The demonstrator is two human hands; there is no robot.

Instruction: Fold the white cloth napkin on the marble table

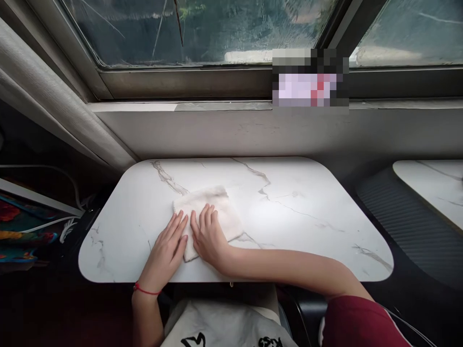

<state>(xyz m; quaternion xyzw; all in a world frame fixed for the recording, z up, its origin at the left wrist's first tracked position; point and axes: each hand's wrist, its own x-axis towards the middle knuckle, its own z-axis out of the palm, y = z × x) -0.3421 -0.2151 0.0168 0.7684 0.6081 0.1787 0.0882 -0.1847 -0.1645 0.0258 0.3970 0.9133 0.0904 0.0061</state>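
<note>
A folded white cloth [231,219] lies on the marble-patterned white table [307,202], left of its middle. My right hand [209,236] rests palm down on top of the cloth, its fingers slightly bent and a little apart. Beside it, my left hand [166,248] is laid flat with fingers stretched out. Its fingertips and thumb are at the cloth's left edge, and a red string bracelet [146,290] circles that wrist. The cloth's part beneath my right palm is hidden.
Behind the table runs a wall panel [217,130] below a window [202,33], with a blurred patch [307,89] on the frame. A curtain [54,91] hangs at left, above white cables [68,226]. Another marble-patterned table [437,185] stands at right beside a dark ribbed surface [408,231].
</note>
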